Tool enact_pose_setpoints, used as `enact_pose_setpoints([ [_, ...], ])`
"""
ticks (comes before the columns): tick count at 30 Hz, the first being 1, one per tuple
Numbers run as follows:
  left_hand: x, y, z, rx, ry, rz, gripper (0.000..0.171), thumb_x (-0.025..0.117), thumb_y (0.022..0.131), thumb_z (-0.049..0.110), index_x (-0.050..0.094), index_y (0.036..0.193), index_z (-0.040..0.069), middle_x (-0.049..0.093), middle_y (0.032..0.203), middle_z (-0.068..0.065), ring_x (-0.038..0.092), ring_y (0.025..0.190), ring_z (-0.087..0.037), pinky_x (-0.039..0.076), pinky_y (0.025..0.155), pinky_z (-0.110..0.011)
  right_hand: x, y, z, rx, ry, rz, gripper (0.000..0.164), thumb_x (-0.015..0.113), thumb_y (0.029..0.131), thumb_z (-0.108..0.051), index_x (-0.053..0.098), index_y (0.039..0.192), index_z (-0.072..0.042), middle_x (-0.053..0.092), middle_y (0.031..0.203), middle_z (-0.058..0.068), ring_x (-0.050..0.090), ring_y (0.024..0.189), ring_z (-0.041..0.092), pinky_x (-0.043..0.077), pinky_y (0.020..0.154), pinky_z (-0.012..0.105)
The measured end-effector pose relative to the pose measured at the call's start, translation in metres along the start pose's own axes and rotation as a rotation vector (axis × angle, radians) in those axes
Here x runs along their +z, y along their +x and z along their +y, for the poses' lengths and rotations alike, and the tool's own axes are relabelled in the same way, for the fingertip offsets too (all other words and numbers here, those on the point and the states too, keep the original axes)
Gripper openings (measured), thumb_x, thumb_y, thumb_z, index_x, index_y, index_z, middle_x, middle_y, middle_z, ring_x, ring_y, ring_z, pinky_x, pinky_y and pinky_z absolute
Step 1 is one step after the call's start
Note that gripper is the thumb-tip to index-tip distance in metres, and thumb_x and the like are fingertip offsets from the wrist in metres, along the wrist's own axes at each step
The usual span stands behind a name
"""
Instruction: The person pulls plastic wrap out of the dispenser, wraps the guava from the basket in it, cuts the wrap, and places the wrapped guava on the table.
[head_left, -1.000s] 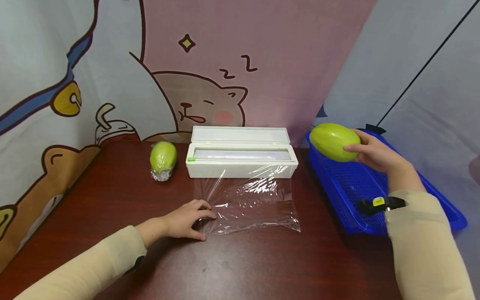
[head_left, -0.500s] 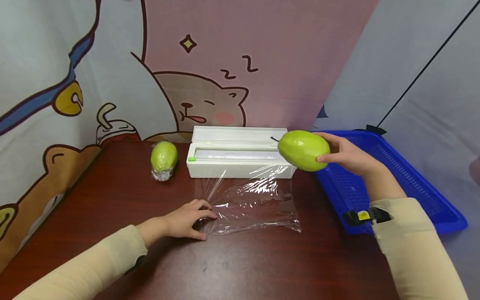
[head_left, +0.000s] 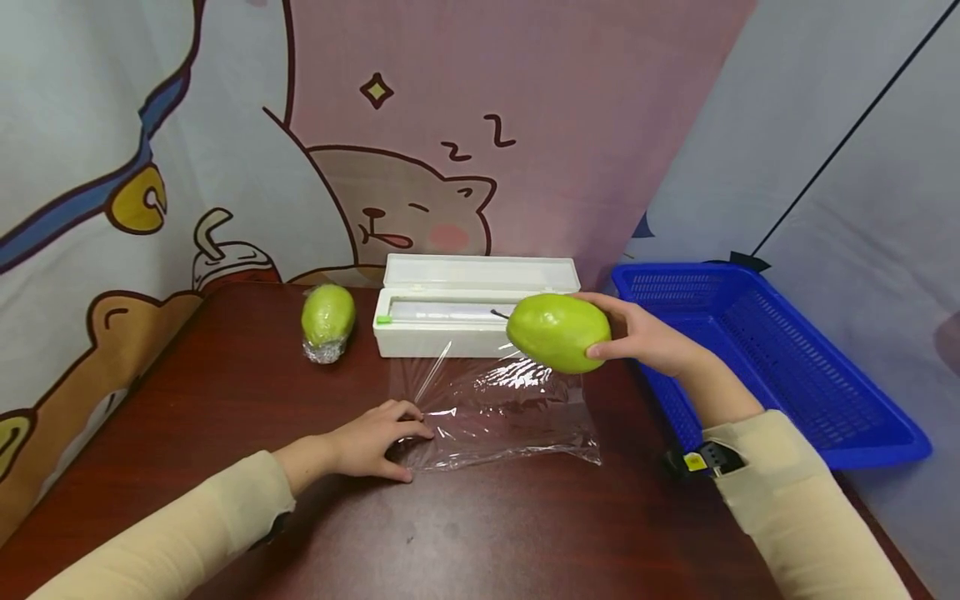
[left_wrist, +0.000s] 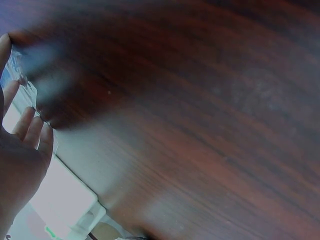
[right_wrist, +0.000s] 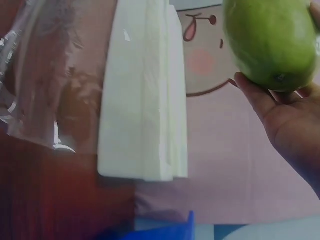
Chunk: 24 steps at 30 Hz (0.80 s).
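My right hand [head_left: 641, 337] grips a green oval fruit [head_left: 555, 333] with a thin dark stem, its thumb on the near side. It holds the fruit above the table, in front of the white cling film dispenser [head_left: 480, 340], whose lid is raised. A sheet of clear cling film [head_left: 517, 425] runs from the dispenser towards me over the table. With spread, slightly bent fingers, my left hand [head_left: 367, 442] rests at the film's near left corner; the left wrist view shows its fingertips [left_wrist: 47, 132] by the film's edge. In the right wrist view the fruit [right_wrist: 272, 45] looks smooth and unwrapped.
Another green fruit [head_left: 327, 321], wrapped in film bunched at its lower end, lies left of the dispenser. A blue perforated basket [head_left: 877, 417] stands at the right. Behind the brown table [head_left: 465, 542] hangs a printed cartoon cloth [head_left: 555, 125].
My right hand has carried the green fruit leftwards and a little down, from over the blue basket to above the film's far part. The left hand has stayed in place.
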<state>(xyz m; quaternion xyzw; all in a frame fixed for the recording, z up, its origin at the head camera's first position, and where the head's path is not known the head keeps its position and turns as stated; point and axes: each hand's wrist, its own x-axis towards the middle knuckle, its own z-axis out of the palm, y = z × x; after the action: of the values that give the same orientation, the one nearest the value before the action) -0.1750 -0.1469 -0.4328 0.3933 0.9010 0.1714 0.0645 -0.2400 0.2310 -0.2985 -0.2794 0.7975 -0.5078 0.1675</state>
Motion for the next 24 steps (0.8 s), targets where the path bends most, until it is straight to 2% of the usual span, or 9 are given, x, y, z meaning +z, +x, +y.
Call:
enact_pose_setpoints([
  [4, -0.001, -0.001, 0.001, -0.005, -0.004, -0.002, 0.053, 0.076, 0.075, 0.034, 0.058, 0.122, 0.017, 0.048, 0.123, -0.009, 0.047, 0.114, -0.026, 0.043, 0.095, -0.043, 0.013, 0.006, 0.007, -0.014, 0.012, -0.036, 0.073, 0.067, 0.080, -0.007, 0.030, 0.143, -0.001, 0.043, 0.128, 0.023, 0.057, 0.103, 0.014, 0.052, 0.083, 0.025],
  [11, -0.001, 0.000, 0.002, 0.002, -0.005, 0.006, 0.053, 0.076, 0.074, 0.034, 0.059, 0.122, 0.017, 0.049, 0.123, -0.009, 0.048, 0.114, -0.026, 0.042, 0.096, -0.043, 0.038, 0.013, 0.022, 0.001, 0.024, -0.114, 0.073, 0.071, 0.076, -0.011, 0.034, 0.137, 0.003, 0.046, 0.125, 0.024, 0.054, 0.104, 0.020, 0.050, 0.085, 0.026],
  [18, 0.000, 0.000, 0.001, 0.010, -0.008, 0.008, 0.053, 0.077, 0.074, 0.034, 0.059, 0.122, 0.017, 0.049, 0.122, -0.009, 0.048, 0.113, -0.025, 0.043, 0.095, -0.041, 0.062, 0.018, 0.037, 0.026, 0.043, -0.139, 0.076, 0.074, 0.075, -0.014, 0.034, 0.138, 0.003, 0.044, 0.129, 0.027, 0.050, 0.109, 0.029, 0.049, 0.087, 0.024],
  [24, 0.002, 0.000, -0.002, 0.015, 0.001, 0.015, 0.054, 0.077, 0.075, 0.035, 0.059, 0.122, 0.017, 0.049, 0.122, -0.008, 0.048, 0.113, -0.024, 0.043, 0.096, -0.041, 0.077, 0.024, 0.052, -0.012, 0.046, -0.149, 0.074, 0.075, 0.074, -0.012, 0.038, 0.136, 0.003, 0.047, 0.129, 0.025, 0.052, 0.108, 0.025, 0.048, 0.089, 0.025],
])
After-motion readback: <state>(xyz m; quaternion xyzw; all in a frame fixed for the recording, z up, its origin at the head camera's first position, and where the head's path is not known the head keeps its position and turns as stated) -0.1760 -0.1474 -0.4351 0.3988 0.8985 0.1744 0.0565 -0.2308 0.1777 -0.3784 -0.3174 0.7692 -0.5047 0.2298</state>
